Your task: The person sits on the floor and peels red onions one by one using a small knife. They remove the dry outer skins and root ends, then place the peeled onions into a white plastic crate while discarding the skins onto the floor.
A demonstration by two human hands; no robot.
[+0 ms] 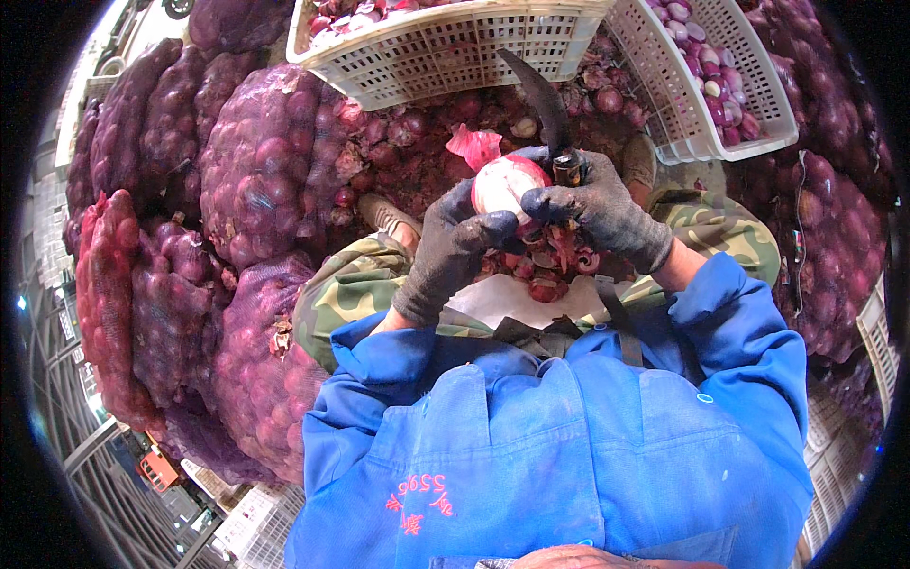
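Note:
A partly peeled red onion (506,186) is held in my gloved left hand (462,238), with a loose flap of red skin (474,146) standing off its upper left side. My gloved right hand (604,206) grips a knife with a curved dark blade (538,92) that points up and away from me; its thumb rests against the onion. Below both hands, onion skins and pieces (547,274) lie above a white cloth or sheet (490,302) at my lap.
Ahead stands a white plastic crate (455,53) with onions and skins. Another crate (725,146), at the right, contains peeled onions. Mesh sacks of red onions (263,171) crowd the left, with more sacks (832,263) on the right. Onions and skins (426,153) cover the ground between.

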